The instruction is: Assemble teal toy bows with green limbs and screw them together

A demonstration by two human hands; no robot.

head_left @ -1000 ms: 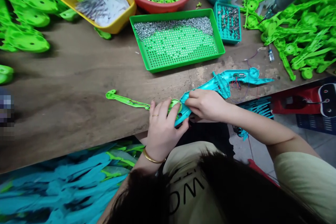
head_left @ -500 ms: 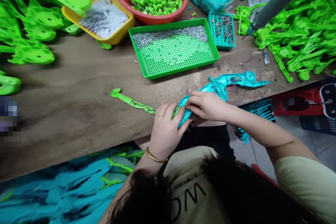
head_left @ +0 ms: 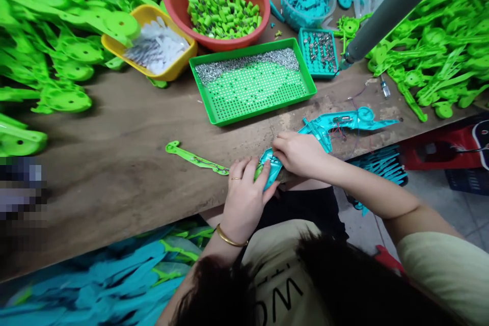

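A long blue plastic shell [head_left: 353, 121] lies along the table's front edge, its inner side up, with a small metal part and thin red and blue wires in it. My left hand [head_left: 244, 198] is closed on the shell's near end, thumb below and fingers on top. From under those fingers a narrow green plastic arm [head_left: 198, 160] with thin wire along it reaches out to the left, meeting the shell. My right hand [head_left: 305, 157] is closed at the shell just right of my left hand, fingertips curled and pinched on it; whatever lies under them is hidden.
Behind the hands stand a green tray [head_left: 263, 89] of screws, a teal tray [head_left: 319, 69] of metal parts, a red bowl [head_left: 173, 5], a yellow box [head_left: 187, 63] and a clear tub [head_left: 330, 15]. Green parts heap on both sides. A grey pole [head_left: 397, 15] slants in; a screwdriver [head_left: 385, 87] lies right.
The view has shifted slightly. My right hand's fingers have moved a little along the shell, showing more of its near end. My left hand keeps its hold.
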